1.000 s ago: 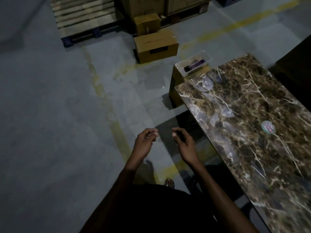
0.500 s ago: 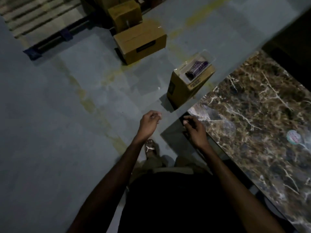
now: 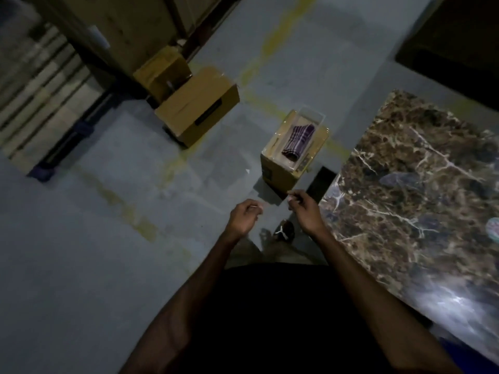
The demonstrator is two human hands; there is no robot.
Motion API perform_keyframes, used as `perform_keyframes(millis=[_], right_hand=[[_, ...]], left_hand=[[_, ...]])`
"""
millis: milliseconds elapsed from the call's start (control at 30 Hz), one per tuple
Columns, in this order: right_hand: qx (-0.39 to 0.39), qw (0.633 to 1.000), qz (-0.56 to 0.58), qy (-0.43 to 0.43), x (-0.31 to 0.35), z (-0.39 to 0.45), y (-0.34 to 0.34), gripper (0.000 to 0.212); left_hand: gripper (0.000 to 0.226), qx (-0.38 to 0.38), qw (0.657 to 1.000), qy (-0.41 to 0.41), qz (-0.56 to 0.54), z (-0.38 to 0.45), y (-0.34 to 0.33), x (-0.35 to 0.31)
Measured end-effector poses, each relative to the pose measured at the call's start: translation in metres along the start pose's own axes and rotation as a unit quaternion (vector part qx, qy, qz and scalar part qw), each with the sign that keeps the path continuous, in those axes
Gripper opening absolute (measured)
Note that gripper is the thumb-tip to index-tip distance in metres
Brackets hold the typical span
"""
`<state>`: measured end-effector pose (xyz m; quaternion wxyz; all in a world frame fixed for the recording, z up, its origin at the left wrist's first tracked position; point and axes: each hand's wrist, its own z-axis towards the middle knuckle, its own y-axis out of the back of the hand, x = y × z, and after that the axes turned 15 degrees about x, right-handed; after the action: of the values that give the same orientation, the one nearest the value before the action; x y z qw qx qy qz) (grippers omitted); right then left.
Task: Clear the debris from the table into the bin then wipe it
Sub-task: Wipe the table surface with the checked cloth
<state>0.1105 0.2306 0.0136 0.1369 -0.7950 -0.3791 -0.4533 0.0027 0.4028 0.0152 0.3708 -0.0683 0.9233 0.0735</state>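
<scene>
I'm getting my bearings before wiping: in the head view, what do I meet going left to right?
Wooden pallet → large cardboard box → left hand → striped cloth in its clear tray → marble table → round sticker.

both hands (image 3: 275, 214) carried closer to cardboard box (image 3: 283, 171)

Both hands curled, left hand (image 3: 244, 215), right hand (image 3: 305, 209), beside marble table (image 3: 421, 190); striped cloth (image 3: 298, 141) in tray
</scene>
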Motion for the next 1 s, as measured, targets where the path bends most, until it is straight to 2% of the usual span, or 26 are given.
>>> perform_keyframes(millis=[167, 300, 433, 567, 633, 733, 800, 867, 1000], right_hand=[[-0.009, 1.0, -0.005, -0.015, 0.026, 0.046, 0.002, 0.017], [-0.058, 0.997, 0.036, -0.045, 0.033, 0.077, 0.006, 0.013], [-0.12, 0.986, 0.084, -0.086, 0.042, 0.109, 0.01, 0.013], [-0.175, 0.968, 0.109, -0.143, 0.052, 0.144, 0.018, 0.018], [-0.191, 0.958, 0.132, -0.166, 0.059, 0.161, 0.021, 0.023], [-0.22, 0.945, 0.157, -0.186, 0.063, 0.19, 0.023, 0.023], [-0.233, 0.936, 0.167, -0.205, 0.061, 0.205, 0.021, 0.025], [-0.244, 0.925, 0.191, -0.221, 0.055, 0.217, 0.021, 0.025], [-0.262, 0.897, 0.251, -0.254, 0.039, 0.229, 0.021, 0.022]], left_hand=[[0.012, 0.007, 1.0, 0.015, 0.008, 0.05, 0.026, -0.044], [0.015, 0.079, 0.996, 0.043, 0.015, 0.094, 0.034, -0.077], [0.013, 0.124, 0.991, 0.036, 0.036, 0.15, 0.041, -0.104], [0.01, 0.184, 0.974, 0.091, 0.091, 0.217, 0.037, -0.128], [0.01, 0.249, 0.955, 0.094, 0.135, 0.24, 0.034, -0.141], [0.012, 0.304, 0.914, 0.023, 0.269, 0.278, 0.034, -0.158], [0.014, 0.322, 0.867, -0.045, 0.377, 0.304, 0.033, -0.165], [0.018, 0.353, 0.819, -0.079, 0.446, 0.335, 0.028, -0.168], [0.028, 0.414, 0.746, -0.116, 0.509, 0.382, 0.007, -0.156]])
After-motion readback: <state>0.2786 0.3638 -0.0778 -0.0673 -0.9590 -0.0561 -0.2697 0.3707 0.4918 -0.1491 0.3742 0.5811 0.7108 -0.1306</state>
